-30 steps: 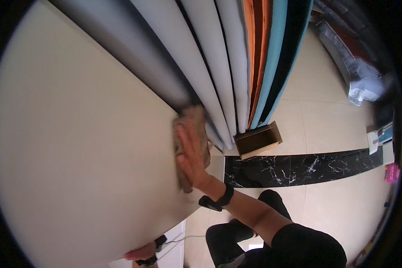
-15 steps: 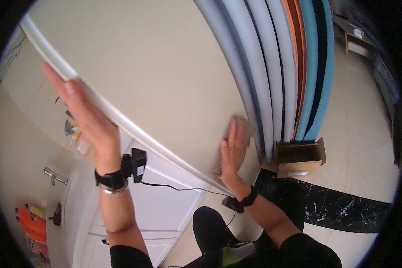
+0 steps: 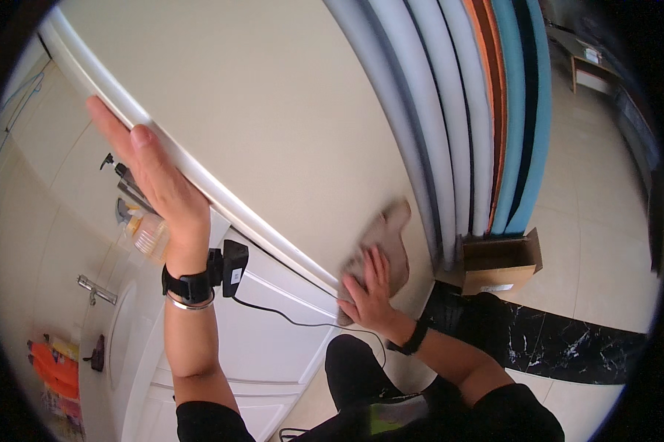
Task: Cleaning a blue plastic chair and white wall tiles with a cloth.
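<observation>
A broad cream panel point(image 3: 251, 110) with a rounded white edge point(image 3: 199, 184) fills the upper middle. My left hand point(image 3: 159, 169) lies along that edge, fingers stretched out and thumb on the rim, holding nothing. Near the panel's lower end, my right hand point(image 3: 369, 295) presses a grey-brown cloth point(image 3: 391, 236) against the surface. Its fingers are bent and spread over the cloth, which bunches beneath them and trails up beyond the fingertips. A black strap with a small black box point(image 3: 234, 262) sits on my left wrist, a cable running from it.
To the right stand tall curved bands in grey, white, orange and teal point(image 3: 527, 132), above an open cardboard box point(image 3: 498, 269). A black marbled strip point(image 3: 568, 339) crosses the floor. At left are a washbasin with a tap point(image 3: 96, 289), bottles point(image 3: 144, 228) and a white cabinet point(image 3: 273, 331).
My right hand has moved down and slightly left, and more of the cloth shows above it. My left hand has shifted slightly to the right in view, still on the edge.
</observation>
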`<state>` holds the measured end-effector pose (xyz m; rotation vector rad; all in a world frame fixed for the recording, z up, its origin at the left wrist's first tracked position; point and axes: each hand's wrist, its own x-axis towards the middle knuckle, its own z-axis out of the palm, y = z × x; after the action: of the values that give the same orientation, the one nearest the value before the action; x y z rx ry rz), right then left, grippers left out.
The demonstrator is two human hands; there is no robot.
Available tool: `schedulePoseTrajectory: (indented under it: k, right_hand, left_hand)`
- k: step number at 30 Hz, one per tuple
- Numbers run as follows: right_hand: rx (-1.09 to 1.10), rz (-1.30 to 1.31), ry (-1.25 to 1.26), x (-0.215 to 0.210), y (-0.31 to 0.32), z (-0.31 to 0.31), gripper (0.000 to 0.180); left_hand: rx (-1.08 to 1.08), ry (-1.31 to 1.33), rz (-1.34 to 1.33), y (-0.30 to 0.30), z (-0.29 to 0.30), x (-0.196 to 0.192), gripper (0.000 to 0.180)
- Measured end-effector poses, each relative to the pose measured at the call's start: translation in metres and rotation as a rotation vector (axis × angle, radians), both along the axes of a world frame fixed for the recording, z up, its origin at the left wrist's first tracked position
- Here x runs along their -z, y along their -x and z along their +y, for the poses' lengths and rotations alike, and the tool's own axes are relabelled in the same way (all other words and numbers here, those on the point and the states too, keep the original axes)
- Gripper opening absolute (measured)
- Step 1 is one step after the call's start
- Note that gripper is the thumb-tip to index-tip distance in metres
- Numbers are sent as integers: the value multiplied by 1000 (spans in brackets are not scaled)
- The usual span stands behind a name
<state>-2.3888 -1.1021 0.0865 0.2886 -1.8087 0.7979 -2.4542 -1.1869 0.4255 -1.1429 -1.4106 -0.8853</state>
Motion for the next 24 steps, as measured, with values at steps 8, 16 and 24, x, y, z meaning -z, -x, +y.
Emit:
schedulePoseTrajectory:
  k: [8, 16, 24]
  right_hand:
    - [111, 158, -234, -85, 2, -1, 52]
    - [146, 228, -405, -209, 13, 9, 34]
    - [-979, -783, 439, 123, 10, 6, 43]
  left_hand:
    - [-17, 125, 41, 1, -16, -6, 65]
    - [134, 145, -334, -67, 15, -1, 60]
    - [-8, 216, -150, -15, -5, -7, 70]
